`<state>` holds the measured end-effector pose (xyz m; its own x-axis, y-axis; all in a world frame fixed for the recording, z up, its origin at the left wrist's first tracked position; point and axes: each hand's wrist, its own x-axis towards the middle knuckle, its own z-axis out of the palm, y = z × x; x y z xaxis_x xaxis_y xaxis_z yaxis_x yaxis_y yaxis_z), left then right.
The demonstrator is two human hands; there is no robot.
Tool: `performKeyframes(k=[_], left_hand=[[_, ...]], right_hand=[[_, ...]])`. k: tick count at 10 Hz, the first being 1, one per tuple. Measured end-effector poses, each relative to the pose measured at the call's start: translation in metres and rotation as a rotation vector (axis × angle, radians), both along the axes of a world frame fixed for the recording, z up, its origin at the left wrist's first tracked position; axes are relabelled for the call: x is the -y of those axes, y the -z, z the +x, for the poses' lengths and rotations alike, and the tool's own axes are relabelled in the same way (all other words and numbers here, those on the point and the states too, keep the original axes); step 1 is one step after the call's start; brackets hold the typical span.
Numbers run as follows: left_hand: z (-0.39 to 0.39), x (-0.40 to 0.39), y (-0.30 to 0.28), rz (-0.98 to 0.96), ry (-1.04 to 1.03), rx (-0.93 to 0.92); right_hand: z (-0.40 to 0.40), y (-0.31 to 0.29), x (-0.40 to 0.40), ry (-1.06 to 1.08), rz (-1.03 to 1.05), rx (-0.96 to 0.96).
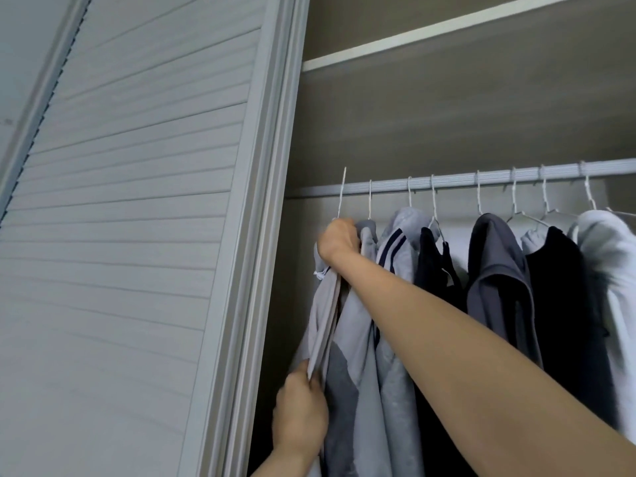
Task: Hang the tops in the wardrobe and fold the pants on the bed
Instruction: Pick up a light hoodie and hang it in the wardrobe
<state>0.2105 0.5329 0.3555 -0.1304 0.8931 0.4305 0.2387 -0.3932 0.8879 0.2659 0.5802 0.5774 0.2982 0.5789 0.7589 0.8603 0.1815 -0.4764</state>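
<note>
A light grey top (323, 315) hangs at the far left of the wardrobe rail (447, 182) on a thin white wire hanger (341, 197). Its hook stands at the rail; I cannot tell whether it rests on it. My right hand (339, 242) is shut on the top's neck, just below the hook. Lower down, my left hand (299, 411) pinches the same top's hanging fabric. To the right, several other tops hang on hangers: a grey one with dark stripes (395, 256), dark ones (495, 287) and a pale one (612, 270).
A white slatted sliding door (137, 235) fills the left half, its frame (265, 235) close beside the light grey top. A shelf (430, 32) runs above the rail. The wardrobe's back wall (447, 125) is beige.
</note>
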Motion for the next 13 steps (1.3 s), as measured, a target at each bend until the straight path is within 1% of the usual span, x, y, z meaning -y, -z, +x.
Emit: performKeyframes(k=[1,2,3,4,5,6,7,8,9,10,11,12,13], left_hand=[[0.001,0.003,-0.004,0.012,-0.005,0.015],[-0.001,0.006,-0.007,0.062,0.016,-0.012],[-0.005,0.002,-0.006,0.078,0.004,-0.050],[-0.009,0.001,-0.003,0.074,-0.037,-0.049],[-0.015,0.005,-0.001,0.110,0.010,0.046],[-0.019,0.009,0.000,0.157,0.034,0.135],[-0.020,0.012,0.004,0.151,0.017,0.125],[-0.023,0.012,0.006,0.162,-0.030,0.098],[-0.025,0.011,0.005,0.157,-0.087,0.119],[-0.022,0.009,0.005,0.169,-0.143,0.117],[-0.015,0.013,0.012,0.160,-0.119,0.073],[-0.012,0.017,0.021,0.166,-0.144,-0.013],[-0.011,0.026,0.030,0.165,-0.135,-0.077]], right_hand=[[0.005,-0.004,0.002,0.033,-0.003,0.071],[0.005,-0.014,0.002,0.079,-0.020,0.113],[0.005,-0.017,0.002,0.104,-0.076,0.197],[0.003,-0.013,0.000,0.087,-0.097,0.228],[-0.003,-0.007,0.001,0.009,-0.044,0.205],[-0.010,0.013,0.006,-0.093,0.001,0.338],[-0.010,0.040,0.012,-0.147,0.012,0.549],[-0.004,0.054,0.016,-0.132,0.045,0.684],[0.001,0.056,0.018,-0.106,0.049,0.737],[0.006,0.055,0.020,-0.058,-0.003,0.758],[0.010,0.056,0.025,-0.047,-0.070,0.759],[0.012,0.058,0.037,-0.097,-0.026,0.738],[0.016,0.067,0.057,-0.075,0.085,0.797]])
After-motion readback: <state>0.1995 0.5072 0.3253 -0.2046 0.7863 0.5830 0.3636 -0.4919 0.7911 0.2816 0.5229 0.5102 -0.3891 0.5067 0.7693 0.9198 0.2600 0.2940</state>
